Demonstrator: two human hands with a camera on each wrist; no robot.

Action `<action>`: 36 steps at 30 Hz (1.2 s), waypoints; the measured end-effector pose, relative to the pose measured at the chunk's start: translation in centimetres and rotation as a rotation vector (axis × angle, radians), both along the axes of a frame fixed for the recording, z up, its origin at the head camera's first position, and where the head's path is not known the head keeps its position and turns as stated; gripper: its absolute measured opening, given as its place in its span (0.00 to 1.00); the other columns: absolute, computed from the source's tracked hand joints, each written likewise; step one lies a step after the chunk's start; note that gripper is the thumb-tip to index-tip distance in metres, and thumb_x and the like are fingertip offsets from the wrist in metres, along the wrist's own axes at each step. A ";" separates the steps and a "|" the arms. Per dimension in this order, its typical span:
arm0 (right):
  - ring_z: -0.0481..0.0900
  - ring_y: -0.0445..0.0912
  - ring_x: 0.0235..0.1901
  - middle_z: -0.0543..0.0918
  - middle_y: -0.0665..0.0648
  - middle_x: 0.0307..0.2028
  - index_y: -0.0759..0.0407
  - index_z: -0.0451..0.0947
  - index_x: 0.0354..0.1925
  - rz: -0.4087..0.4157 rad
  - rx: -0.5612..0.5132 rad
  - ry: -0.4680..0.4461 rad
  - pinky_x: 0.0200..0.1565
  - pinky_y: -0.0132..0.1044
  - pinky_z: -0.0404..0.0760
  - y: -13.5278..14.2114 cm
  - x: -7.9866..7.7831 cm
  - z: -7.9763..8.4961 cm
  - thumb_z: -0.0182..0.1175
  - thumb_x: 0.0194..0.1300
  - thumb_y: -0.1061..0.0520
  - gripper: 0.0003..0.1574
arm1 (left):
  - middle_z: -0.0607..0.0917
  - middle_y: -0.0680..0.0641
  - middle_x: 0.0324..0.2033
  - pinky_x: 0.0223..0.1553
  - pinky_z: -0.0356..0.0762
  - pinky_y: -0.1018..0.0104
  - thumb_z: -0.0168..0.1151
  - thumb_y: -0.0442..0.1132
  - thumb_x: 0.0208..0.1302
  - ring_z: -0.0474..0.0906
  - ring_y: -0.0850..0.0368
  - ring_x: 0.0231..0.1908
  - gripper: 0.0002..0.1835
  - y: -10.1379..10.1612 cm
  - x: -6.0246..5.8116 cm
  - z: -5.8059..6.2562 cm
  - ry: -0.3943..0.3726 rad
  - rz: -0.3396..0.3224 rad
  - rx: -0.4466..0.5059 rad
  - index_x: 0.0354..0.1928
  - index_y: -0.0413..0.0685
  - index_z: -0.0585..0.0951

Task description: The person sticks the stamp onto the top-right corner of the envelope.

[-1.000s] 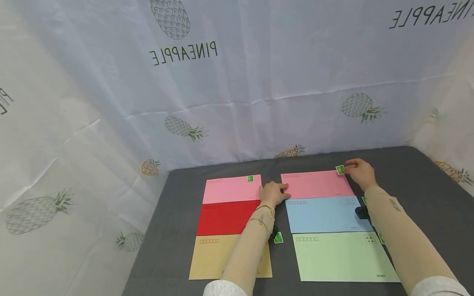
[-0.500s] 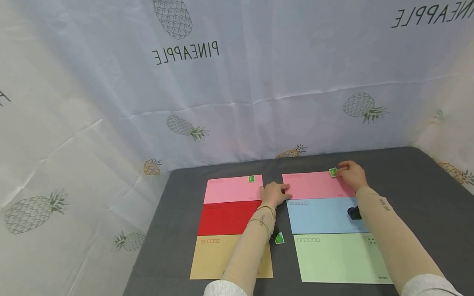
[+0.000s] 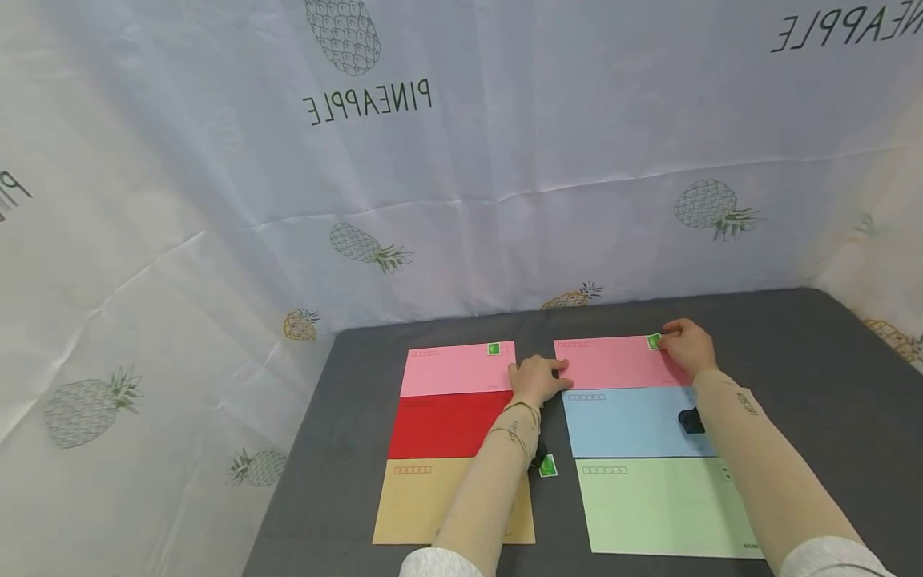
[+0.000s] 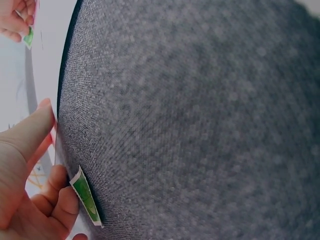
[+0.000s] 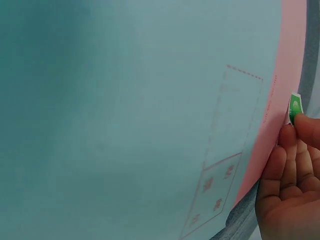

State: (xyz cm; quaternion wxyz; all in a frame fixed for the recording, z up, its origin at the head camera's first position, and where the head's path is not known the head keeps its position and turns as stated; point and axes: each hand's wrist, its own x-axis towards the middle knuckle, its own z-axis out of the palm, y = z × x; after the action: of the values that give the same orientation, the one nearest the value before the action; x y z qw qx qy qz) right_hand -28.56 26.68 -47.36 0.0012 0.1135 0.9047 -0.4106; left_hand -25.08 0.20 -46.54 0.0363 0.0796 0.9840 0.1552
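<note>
My right hand (image 3: 690, 349) pinches a small green stamp (image 3: 654, 341) between thumb and fingers, at the top right corner of the right-hand pink envelope (image 3: 606, 362). In the right wrist view the stamp (image 5: 295, 106) stands tilted against the pink strip. My left hand (image 3: 537, 379) lies between the two columns, thumb and a finger touching this envelope's left edge. In the left wrist view another green stamp (image 4: 86, 197) lies on the grey cloth beside the left fingers. The left pink envelope (image 3: 454, 373) bears a green stamp (image 3: 493, 349) near its top right corner.
Below the right pink envelope lie a blue (image 3: 623, 423) and a pale green envelope (image 3: 656, 513). The left column continues with a red (image 3: 440, 425) and a tan envelope (image 3: 414, 513). One loose stamp (image 3: 549, 466) sits between columns. A pineapple-print curtain (image 3: 461, 160) hangs behind the table (image 3: 324, 449).
My right hand has moved left with the stamp, from the pink envelope's edge onto its top right corner, then slightly down. The left hand stays at the envelope's left edge.
</note>
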 end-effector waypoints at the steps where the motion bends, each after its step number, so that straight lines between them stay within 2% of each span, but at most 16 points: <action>1: 0.69 0.66 0.52 0.70 0.76 0.54 0.73 0.61 0.61 -0.004 0.007 -0.003 0.53 0.59 0.69 0.0 -0.1 0.0 0.50 0.66 0.57 0.30 | 0.81 0.54 0.47 0.48 0.62 0.59 0.63 0.58 0.55 0.76 0.58 0.48 0.24 0.0 0.0 0.0 -0.001 0.000 0.003 0.56 0.74 0.76; 9: 0.68 0.67 0.55 0.69 0.77 0.56 0.73 0.56 0.64 -0.031 0.049 -0.037 0.56 0.61 0.67 -0.4 -0.2 0.2 0.47 0.65 0.58 0.33 | 0.81 0.53 0.46 0.48 0.60 0.58 0.64 0.57 0.54 0.76 0.58 0.48 0.24 -0.1 -0.1 -0.1 -0.006 0.003 0.029 0.55 0.74 0.77; 26: 0.69 0.70 0.52 0.68 0.80 0.55 0.75 0.53 0.63 -0.074 0.107 -0.052 0.53 0.60 0.70 -1.4 -0.3 0.9 0.45 0.63 0.60 0.34 | 0.81 0.52 0.46 0.48 0.59 0.57 0.64 0.57 0.54 0.75 0.58 0.46 0.24 -0.1 -0.3 -0.4 -0.012 0.011 0.049 0.56 0.73 0.76; 36: 0.69 0.71 0.53 0.67 0.81 0.54 0.77 0.50 0.63 -0.033 0.155 -0.063 0.53 0.61 0.70 -1.7 -0.4 0.8 0.43 0.64 0.61 0.33 | 0.80 0.52 0.46 0.48 0.59 0.57 0.63 0.57 0.55 0.74 0.57 0.46 0.24 -0.3 -0.2 -0.4 -0.009 0.010 0.040 0.56 0.74 0.76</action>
State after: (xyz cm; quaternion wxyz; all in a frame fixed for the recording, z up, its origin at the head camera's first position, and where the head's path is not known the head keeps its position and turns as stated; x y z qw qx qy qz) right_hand -29.01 24.94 -46.57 0.0143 0.1413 0.9312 -0.3356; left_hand -25.26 -0.05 -46.92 0.0384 0.0747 0.9809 0.1756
